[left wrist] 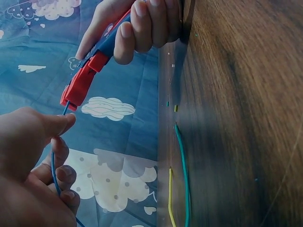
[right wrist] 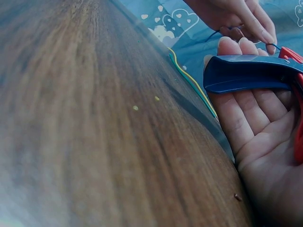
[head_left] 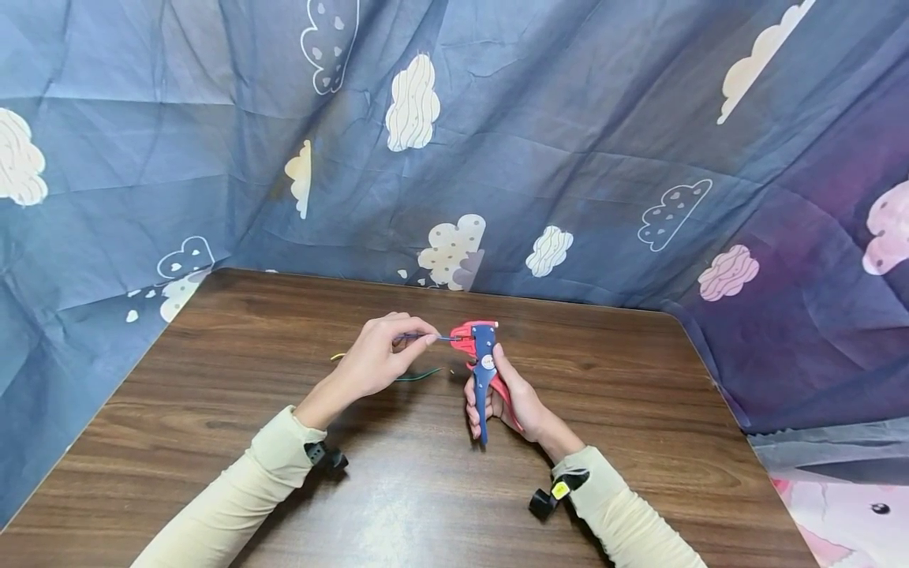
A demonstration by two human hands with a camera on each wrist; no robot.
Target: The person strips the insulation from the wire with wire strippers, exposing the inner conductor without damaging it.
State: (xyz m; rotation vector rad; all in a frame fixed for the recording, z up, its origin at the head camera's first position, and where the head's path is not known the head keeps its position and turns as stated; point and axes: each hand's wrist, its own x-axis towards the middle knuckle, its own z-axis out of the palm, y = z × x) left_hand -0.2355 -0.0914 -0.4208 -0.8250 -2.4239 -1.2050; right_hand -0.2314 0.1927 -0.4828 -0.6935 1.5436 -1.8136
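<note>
My left hand (head_left: 376,355) pinches a thin blue wire (left wrist: 53,175) between thumb and forefinger, close to its end. The wire's tip enters the red jaws of a wire stripper (head_left: 484,347) with a blue body. Around the tool's blue and red handles curl the fingers of my right hand (head_left: 517,398), its thumb lying up along the body. In the right wrist view the blue handle (right wrist: 251,73) lies across the fingers. Both hands are raised over the table, the stripper's head pointing toward the left hand.
On the wooden table (head_left: 604,379) lie a green wire (left wrist: 183,165) and a yellow wire (left wrist: 170,198), below and behind the left hand. Small yellow scraps (right wrist: 135,108) and a coppery bit (right wrist: 237,197) are scattered near them. A blue cloud-patterned cloth (head_left: 497,173) hangs behind the table.
</note>
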